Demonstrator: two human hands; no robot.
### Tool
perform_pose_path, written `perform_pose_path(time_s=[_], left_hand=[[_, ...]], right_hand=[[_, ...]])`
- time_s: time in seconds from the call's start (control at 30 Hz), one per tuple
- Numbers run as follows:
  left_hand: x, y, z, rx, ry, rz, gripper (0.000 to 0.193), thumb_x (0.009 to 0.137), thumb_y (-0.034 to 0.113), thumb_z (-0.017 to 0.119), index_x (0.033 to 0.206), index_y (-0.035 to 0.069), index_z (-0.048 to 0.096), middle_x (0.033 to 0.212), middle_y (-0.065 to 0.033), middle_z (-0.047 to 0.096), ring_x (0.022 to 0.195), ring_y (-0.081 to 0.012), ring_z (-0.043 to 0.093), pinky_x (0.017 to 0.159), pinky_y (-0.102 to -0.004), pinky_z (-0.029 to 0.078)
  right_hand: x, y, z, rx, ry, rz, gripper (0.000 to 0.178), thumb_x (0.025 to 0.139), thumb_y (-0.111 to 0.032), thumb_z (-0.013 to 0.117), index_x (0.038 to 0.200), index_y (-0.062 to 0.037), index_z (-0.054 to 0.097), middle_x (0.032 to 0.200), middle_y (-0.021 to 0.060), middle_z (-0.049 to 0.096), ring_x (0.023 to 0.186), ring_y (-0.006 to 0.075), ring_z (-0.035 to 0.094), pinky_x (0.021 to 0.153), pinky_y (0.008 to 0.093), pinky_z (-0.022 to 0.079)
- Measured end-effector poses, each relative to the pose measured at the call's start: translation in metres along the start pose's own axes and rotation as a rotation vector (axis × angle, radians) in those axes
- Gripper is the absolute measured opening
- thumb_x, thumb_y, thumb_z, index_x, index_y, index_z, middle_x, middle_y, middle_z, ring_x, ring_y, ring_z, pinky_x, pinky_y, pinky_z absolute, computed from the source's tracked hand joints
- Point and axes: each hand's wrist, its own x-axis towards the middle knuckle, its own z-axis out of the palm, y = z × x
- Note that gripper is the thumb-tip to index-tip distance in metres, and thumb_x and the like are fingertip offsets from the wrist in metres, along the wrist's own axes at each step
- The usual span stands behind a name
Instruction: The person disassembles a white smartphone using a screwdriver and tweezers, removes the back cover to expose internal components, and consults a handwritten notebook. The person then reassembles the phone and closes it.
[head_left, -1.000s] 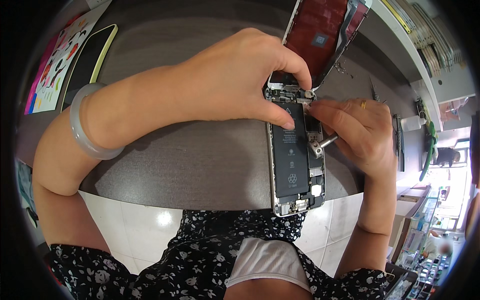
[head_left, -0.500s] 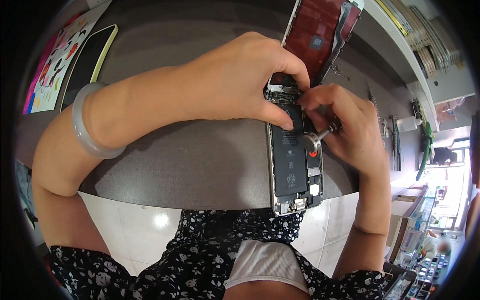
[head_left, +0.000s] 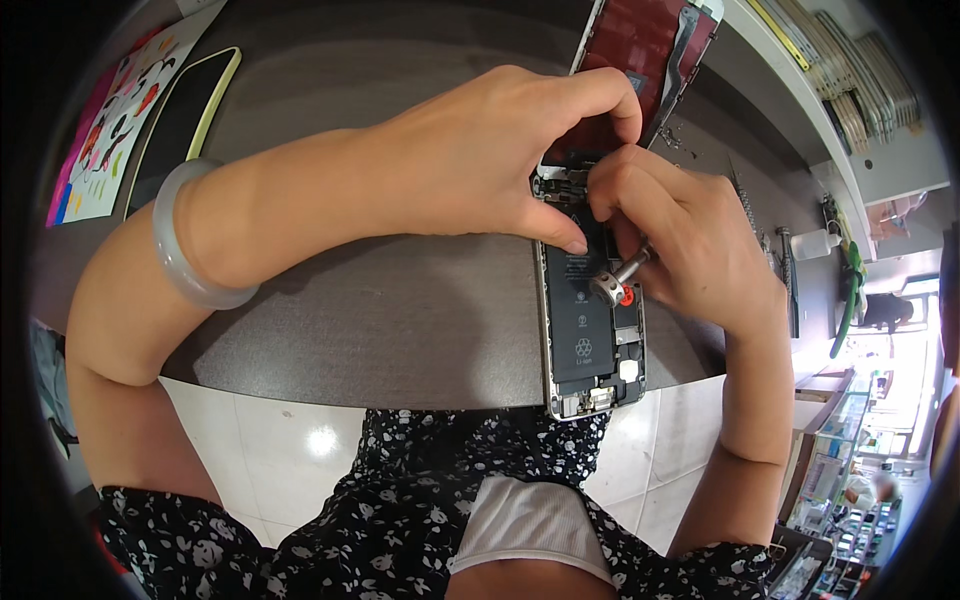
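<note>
An opened smartphone lies lengthwise at the table's front edge, its black battery exposed. Its display, red-brown on the inner face, stands folded back at the far end. My left hand arches over the upper part with thumb and forefinger apart. The thumb lies on the battery; the bent forefinger is in front of the display. My right hand is closed around a small metal screwdriver, whose round cap sticks out over the battery. The screwdriver's tip is hidden behind my fingers, near the phone's upper right edge.
Loose screws are scattered right of the display. Tweezers and a small white bottle lie farther right. A yellow-green-edged phone and a colourful printed sheet are at far left. Stacked phone frames fill a right-hand shelf.
My left forefinger has lifted away from the phone's upper end. My right hand has turned and shifted slightly upward, and the screwdriver's cap has swung left over the battery.
</note>
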Motion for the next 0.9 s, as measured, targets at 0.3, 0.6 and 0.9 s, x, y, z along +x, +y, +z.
perform_pose_path(time_s=[0.3, 0.6, 0.9], left_hand=[[0.000, -0.001, 0.001, -0.020, -0.004, 0.011, 0.063, 0.055, 0.009, 0.081, 0.109, 0.007, 0.050, 0.095, -0.0037, 0.058, 0.081, -0.0188, 0.057, 0.068, -0.0303, 0.045], [0.001, -0.001, 0.002, -0.050, -0.009, 0.009, 0.062, 0.057, 0.008, 0.080, 0.110, 0.004, 0.049, 0.098, -0.0093, 0.059, 0.090, -0.0238, 0.060, 0.075, -0.0324, 0.047], [0.001, 0.002, 0.001, -0.038, -0.022, -0.021, 0.063, 0.056, 0.008, 0.080, 0.111, 0.005, 0.049, 0.099, -0.0097, 0.060, 0.092, -0.0268, 0.060, 0.076, -0.0334, 0.046]], right_hand=[[0.009, 0.001, -0.011, 0.028, -0.074, -0.017, 0.022, 0.064, 0.000, 0.061, 0.083, -0.0060, 0.051, 0.074, 0.0064, 0.055, 0.062, 0.0291, 0.057, 0.051, 0.0385, 0.043], [0.007, 0.003, -0.008, 0.125, -0.044, 0.024, 0.026, 0.061, 0.005, 0.060, 0.084, -0.0054, 0.051, 0.068, 0.0075, 0.053, 0.059, 0.0289, 0.055, 0.050, 0.0373, 0.042], [0.004, 0.005, -0.001, 0.164, 0.044, 0.020, 0.031, 0.058, 0.008, 0.058, 0.085, -0.0048, 0.052, 0.072, 0.0090, 0.054, 0.060, 0.0283, 0.056, 0.053, 0.0359, 0.044]])
